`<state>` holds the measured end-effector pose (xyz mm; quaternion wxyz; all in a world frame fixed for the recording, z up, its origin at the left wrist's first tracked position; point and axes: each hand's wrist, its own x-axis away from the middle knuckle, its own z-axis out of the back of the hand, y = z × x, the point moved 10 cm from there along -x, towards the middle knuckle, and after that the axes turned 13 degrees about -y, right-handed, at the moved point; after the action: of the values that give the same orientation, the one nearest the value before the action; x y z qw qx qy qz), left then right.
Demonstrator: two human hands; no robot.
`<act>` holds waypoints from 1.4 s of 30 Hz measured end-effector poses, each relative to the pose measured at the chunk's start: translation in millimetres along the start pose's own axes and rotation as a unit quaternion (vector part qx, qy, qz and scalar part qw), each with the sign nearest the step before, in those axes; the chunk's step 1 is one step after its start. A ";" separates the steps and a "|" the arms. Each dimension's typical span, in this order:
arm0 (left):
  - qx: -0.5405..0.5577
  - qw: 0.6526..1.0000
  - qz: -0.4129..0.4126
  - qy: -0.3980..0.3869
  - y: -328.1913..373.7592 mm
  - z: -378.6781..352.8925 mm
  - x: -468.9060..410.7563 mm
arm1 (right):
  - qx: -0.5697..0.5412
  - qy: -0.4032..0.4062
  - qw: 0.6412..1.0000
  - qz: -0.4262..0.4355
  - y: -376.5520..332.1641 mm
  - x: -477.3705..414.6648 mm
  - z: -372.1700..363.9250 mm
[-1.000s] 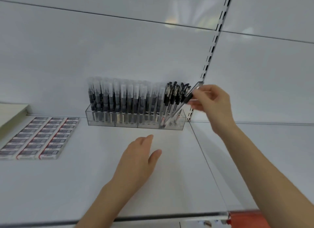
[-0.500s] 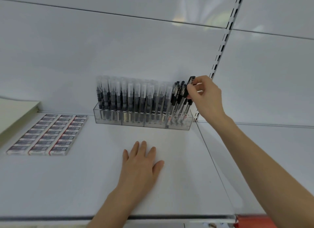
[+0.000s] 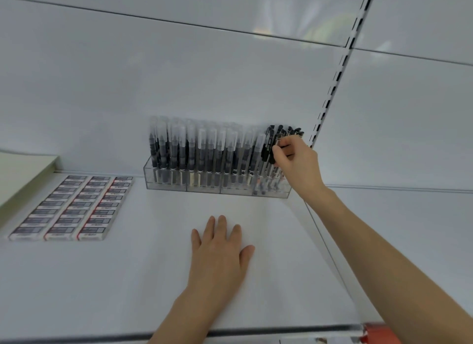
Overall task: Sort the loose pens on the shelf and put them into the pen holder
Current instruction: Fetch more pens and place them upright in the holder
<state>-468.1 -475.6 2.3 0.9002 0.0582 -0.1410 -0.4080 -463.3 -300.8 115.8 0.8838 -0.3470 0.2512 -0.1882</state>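
- One clear pen holder [image 3: 204,188], split into four compartments.
- Frosted-cap pens [image 3: 202,149]: they fill three compartments, too many and too blurred for an exact count.
- Black-clipped pens [image 3: 267,145]: at least five tops show in the rightmost compartment.
- Small labelled packs [image 3: 74,205]: three columns, about nine in each.
- Two hands: left hand [image 3: 217,251], right hand [image 3: 297,159].
- One slotted upright [image 3: 332,87].
- One shelf [image 3: 128,279].

Flat left hand [image 3: 219,254] with straight fingers; right hand [image 3: 298,159] high at arm's length (fingers in a tight pinch)
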 end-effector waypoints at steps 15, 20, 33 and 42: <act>0.013 1.000 -0.013 -0.020 -9.7 -6.8 0.5 | 0.106 -0.050 0.978 -0.171 57.7 118.8 44.1; 0.052 0.998 -0.025 0.007 2.9 1.2 11.3 | 0.090 0.070 0.972 -0.204 73.6 207.7 117.6; 0.074 0.929 -0.362 -0.028 292.0 -146.5 132.9 | 0.103 0.109 0.896 -0.419 216.7 512.3 207.2; -0.003 0.912 -0.381 -0.153 392.5 -234.5 146.2 | 0.056 0.137 0.836 -0.528 283.2 636.7 241.0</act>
<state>-23.8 -328.6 -104.9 0.6437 0.0419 -0.2426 -0.7246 231.3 -303.7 -131.7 0.6250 -0.3476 0.1372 -0.6854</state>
